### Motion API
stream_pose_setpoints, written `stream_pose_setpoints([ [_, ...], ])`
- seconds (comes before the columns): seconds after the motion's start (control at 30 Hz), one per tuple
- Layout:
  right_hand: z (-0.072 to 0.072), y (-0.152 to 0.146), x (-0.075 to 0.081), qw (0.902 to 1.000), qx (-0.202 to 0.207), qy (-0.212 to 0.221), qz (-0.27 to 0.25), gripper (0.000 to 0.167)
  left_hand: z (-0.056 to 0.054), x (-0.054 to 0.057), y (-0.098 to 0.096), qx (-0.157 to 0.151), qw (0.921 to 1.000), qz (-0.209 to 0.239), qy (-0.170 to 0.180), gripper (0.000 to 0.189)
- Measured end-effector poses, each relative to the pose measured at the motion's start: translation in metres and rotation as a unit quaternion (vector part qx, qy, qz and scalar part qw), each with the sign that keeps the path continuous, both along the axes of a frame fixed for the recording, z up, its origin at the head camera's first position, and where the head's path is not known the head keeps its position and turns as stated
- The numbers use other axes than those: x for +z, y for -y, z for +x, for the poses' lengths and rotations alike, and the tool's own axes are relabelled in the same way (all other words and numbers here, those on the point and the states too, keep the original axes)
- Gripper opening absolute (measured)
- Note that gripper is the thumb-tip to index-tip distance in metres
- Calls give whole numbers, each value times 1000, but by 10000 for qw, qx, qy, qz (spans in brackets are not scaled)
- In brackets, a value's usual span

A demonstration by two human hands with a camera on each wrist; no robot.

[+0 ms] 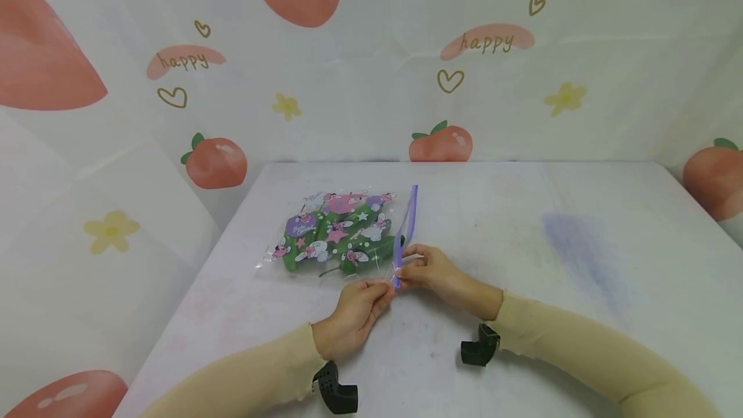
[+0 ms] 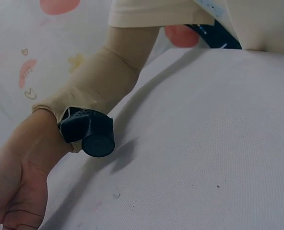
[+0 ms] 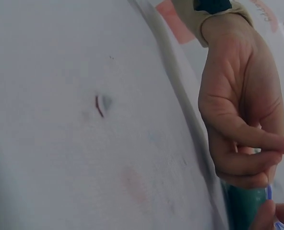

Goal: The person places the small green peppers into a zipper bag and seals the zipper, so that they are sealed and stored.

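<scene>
A clear zip bag (image 1: 336,236), printed with pink and purple cartoon figures and stars, lies flat on the table. Through it show several long green vegetables (image 1: 367,262) with stems, which look like peppers. Along the bag's right edge runs a purple zip strip (image 1: 413,211), its two sides parted in the middle. My left hand (image 1: 353,312) pinches the near corner of the bag beside the strip. Just right of it, my right hand (image 1: 439,278) pinches the near end of the strip. In the right wrist view, part of a green vegetable (image 3: 245,207) shows below the right hand.
The white table (image 1: 511,211) has a faint purple smudge (image 1: 583,263) on its right side. Behind it hangs a white backdrop (image 1: 360,82) with printed peaches and flowers. A black wrist camera (image 1: 336,389) sits at the left cuff, another black camera (image 1: 480,346) at the right.
</scene>
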State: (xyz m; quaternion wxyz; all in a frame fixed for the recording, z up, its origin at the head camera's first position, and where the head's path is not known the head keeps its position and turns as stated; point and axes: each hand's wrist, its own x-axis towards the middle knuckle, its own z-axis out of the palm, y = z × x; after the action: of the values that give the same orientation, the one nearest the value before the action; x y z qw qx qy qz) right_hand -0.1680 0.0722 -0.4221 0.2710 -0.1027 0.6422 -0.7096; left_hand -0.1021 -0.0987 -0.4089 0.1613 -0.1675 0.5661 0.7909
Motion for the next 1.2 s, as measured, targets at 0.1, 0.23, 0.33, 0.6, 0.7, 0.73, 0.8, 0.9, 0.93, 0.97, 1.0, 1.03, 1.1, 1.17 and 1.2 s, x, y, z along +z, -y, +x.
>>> stream_pose_setpoints([
  [0.1,-3,0,1,10000,-87,-12,3,40,0,0,0,-2,10000,-10,0,24],
  [0.23,-7,1,1,9999,-161,-4,43,41,-1,-1,0,15,10000,33,-6,19],
  [0.33,-10,0,0,9997,-214,-30,75,40,-1,-1,0,17,10000,69,-40,17],
  [0.6,-24,-2,0,9987,-393,-248,203,42,-1,-1,0,21,10000,53,-16,23],
  [0.7,-33,-2,-2,9984,-470,-237,230,42,-1,-1,-1,8,10000,27,16,23],
  [0.73,-36,-2,-1,9982,-499,-211,243,42,-1,0,-1,6,10000,23,17,23],
  [0.8,-42,-3,0,9976,-563,-199,349,43,-1,0,-1,-5,10000,20,7,22],
  [0.9,-51,-4,1,9957,-675,-219,589,44,-1,0,-1,-2,10000,52,-45,19],
  [0.93,-54,-4,2,9949,-712,-230,675,45,-1,0,-1,0,10000,66,-66,19],
  [0.97,-57,-5,2,9941,-750,-242,749,45,-1,0,-1,9,9999,80,-74,18],
  [1.0,-61,-5,3,9933,-801,-242,801,46,-1,0,-1,23,9999,89,-78,17],
  [1.03,-64,-5,3,9924,-837,-265,864,46,-1,0,-1,22,9999,94,-85,16],
  [1.1,-71,-6,5,9903,-933,-285,990,46,-1,1,-1,32,9999,99,-83,14],
  [1.17,-78,-6,6,9883,-1040,-294,1079,46,-1,1,-2,33,9999,87,-73,13],
  [1.2,-81,-7,7,9871,-1087,-303,1138,46,0,1,-2,25,9999,74,-81,12],
])
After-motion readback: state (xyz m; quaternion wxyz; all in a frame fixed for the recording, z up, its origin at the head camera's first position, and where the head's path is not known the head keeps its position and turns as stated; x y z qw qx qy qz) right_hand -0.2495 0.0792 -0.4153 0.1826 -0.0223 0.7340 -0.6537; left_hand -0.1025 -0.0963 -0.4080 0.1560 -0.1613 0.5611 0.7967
